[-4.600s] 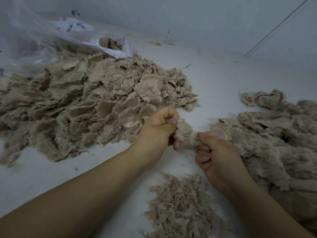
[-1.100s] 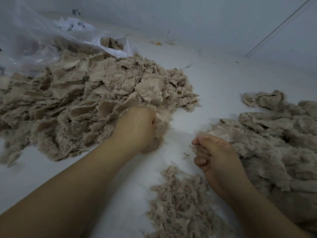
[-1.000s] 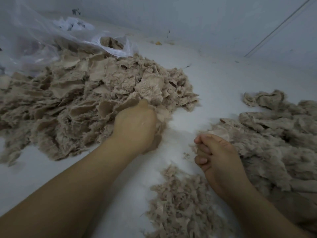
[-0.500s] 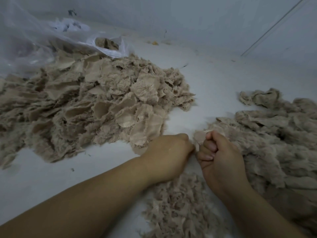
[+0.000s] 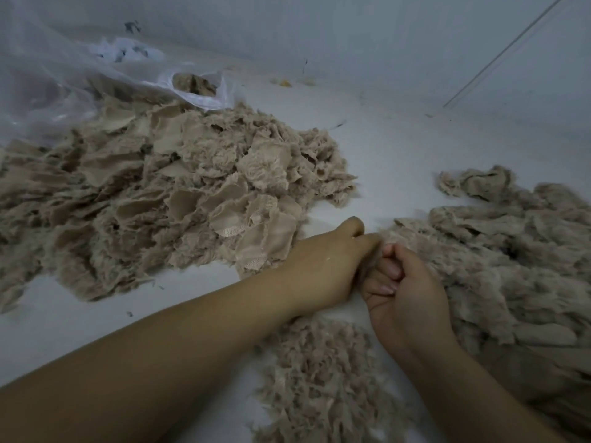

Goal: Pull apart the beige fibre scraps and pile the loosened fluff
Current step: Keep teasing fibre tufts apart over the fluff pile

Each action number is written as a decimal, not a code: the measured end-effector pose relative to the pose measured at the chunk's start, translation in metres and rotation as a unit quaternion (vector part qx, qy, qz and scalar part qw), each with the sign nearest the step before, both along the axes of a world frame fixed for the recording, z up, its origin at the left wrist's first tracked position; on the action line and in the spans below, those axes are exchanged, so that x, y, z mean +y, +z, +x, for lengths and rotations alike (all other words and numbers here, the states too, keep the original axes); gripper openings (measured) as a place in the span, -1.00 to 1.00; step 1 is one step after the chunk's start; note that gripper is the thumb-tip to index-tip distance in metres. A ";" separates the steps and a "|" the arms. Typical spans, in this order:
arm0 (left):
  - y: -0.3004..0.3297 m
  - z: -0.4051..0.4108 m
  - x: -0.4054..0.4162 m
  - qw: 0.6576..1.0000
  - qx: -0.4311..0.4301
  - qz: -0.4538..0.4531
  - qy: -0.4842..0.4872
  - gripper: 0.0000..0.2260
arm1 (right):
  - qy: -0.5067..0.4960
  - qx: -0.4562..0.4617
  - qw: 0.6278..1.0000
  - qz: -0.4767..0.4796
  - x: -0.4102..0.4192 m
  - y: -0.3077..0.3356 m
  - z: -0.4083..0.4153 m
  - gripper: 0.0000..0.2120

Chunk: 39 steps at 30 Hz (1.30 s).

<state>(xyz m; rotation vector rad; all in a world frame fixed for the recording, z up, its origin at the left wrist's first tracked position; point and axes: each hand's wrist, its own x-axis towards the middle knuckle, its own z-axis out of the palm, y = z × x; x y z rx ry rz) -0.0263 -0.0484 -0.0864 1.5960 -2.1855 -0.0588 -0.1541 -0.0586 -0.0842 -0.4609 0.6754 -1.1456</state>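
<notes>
The big heap of beige fibre scraps [image 5: 166,199] covered the white floor's [image 5: 399,148] far-left part, the loosened fluff [image 5: 511,276] its right edge, a smaller fluff pile [image 5: 319,378] the near edge. Left hand [image 5: 323,266] and right hand [image 5: 412,292] met mid-floor, fingers curled round one scrap [image 5: 371,260], mostly hidden. A hard tug could probably scatter fibres between the piles or mix them.
</notes>
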 end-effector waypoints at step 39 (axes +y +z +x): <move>0.007 0.012 0.038 0.864 0.451 -0.148 0.169 -0.74 | 0.205 0.155 0.966 -0.038 -0.002 0.004 -0.002 -0.47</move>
